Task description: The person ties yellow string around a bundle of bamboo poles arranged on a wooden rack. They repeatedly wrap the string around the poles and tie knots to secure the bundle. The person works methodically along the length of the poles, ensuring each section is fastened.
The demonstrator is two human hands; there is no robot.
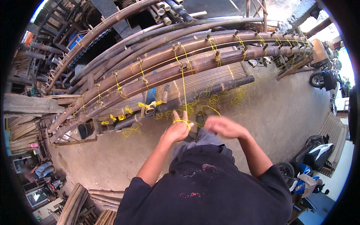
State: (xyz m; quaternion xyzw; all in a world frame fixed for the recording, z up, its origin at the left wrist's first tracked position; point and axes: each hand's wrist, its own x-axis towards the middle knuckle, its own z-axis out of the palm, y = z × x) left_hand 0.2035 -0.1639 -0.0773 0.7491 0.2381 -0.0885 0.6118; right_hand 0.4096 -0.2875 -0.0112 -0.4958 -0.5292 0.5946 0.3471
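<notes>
Yellow string (184,90) runs taut from a peg on the nearer bamboo pole (206,64) down to my left hand (177,131). It loops around the fingers of that hand, two of which point up towards the pole. Just to the right, my right hand (227,127) is smeared by motion, its fingers bent towards the left hand. A loose curve of string rises beside it, and whether the fingers pinch it is unclear. Beyond my left hand, a handsaw (150,108) with a pale handle hangs at the dark lower pole (225,87).
Two long bamboo poles with pegs and string ties curve across the front. Tangled yellow string (236,98) hangs along the lower pole, with small yellow bundles (129,110) farther left. Motorbikes (311,161) stand at right. Split bamboo (73,204) lies behind left; a person (41,170) sits far left.
</notes>
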